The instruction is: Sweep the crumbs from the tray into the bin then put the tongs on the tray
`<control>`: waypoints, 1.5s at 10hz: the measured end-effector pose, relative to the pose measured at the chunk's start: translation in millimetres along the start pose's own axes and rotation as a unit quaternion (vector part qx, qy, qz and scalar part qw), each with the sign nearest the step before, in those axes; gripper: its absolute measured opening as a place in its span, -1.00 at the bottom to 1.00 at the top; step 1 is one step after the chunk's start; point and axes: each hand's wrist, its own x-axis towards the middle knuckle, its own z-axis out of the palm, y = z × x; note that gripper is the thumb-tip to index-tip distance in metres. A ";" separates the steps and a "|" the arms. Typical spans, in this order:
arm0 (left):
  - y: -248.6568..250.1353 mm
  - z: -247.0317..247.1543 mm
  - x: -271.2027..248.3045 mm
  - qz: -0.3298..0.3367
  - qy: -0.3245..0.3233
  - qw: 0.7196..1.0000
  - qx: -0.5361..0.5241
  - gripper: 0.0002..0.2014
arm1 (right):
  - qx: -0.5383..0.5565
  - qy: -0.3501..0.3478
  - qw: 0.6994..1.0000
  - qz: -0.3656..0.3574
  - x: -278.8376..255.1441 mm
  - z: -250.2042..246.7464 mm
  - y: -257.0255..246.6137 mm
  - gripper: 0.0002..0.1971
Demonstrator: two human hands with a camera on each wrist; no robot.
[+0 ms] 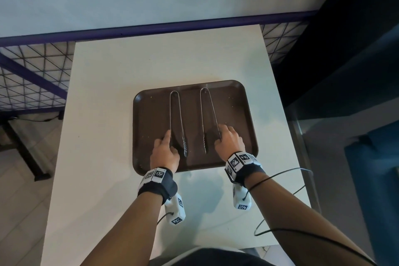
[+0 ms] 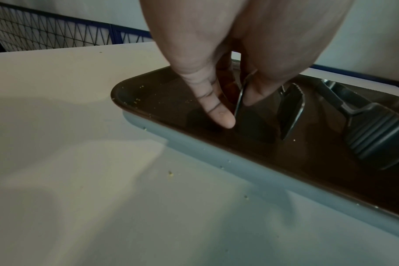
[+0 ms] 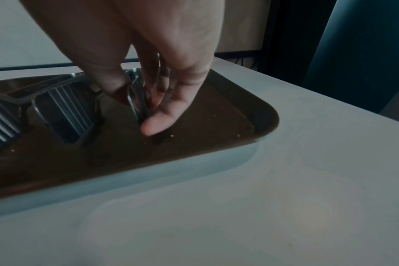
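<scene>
We are seeing two metal tongs, the left tongs (image 1: 177, 119) and the right tongs (image 1: 208, 116), lying side by side on the brown tray (image 1: 237, 101). The left hand (image 1: 165, 151) and right hand (image 1: 228, 141) are touching them, perhaps pinching.

The left hand (image 1: 165, 152) covers one arm of the left metal tongs (image 1: 177, 119). The brown plastic tray (image 2: 134, 115) gets cut off at both wrist views' edges.

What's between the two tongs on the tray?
Only bare brown tray floor: head view shows nothing between the left tongs and right tongs.
</scene>
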 end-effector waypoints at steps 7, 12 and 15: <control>1.0 3.5 -4.1 -0.005 -0.019 1.000 -0.009 -0.36 | 0.001 0.000 1.000 -0.003 0.7 5.5 -1.6 -0.48; 4.5 3.0 -6.8 -0.016 -0.028 0.999 -0.017 -0.37 | 0.004 -0.004 1.000 0.003 -4.7 1.8 -2.3 -0.53; -55.0 -23.9 -40.3 0.047 0.037 0.994 -0.092 -0.43 | 0.068 0.023 0.997 0.013 -26.9 -17.5 34.8 -0.39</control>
